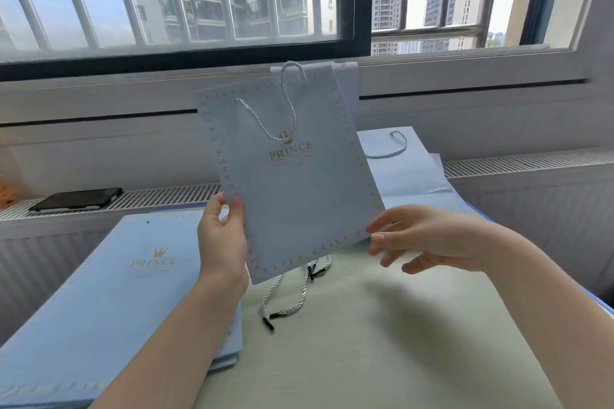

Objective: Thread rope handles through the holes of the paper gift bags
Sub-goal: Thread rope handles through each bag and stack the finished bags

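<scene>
Left hand (222,236) pinches the upright gift bag (292,176) (rope handle (285,103) threaded); right hand (422,237) hovers beside it, fingers spread.

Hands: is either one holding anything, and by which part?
Left hand pinches the raised gift bag at its lower left edge; right hand holds nothing.

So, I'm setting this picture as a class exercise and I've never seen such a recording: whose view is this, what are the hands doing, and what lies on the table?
There is one picture, from a camera worn on a person's head, looking forward and down. No machine is involved, only two bare hands. The left hand pinches the lower left edge of a pale blue gift bag held upright; a rope handle already hangs on its face. The right hand is spread open by the bag's lower right corner. On the table lie loose rope handles, a stack of flat bags to the left, and finished bags behind. A phone rests on the grille below the window.
</scene>
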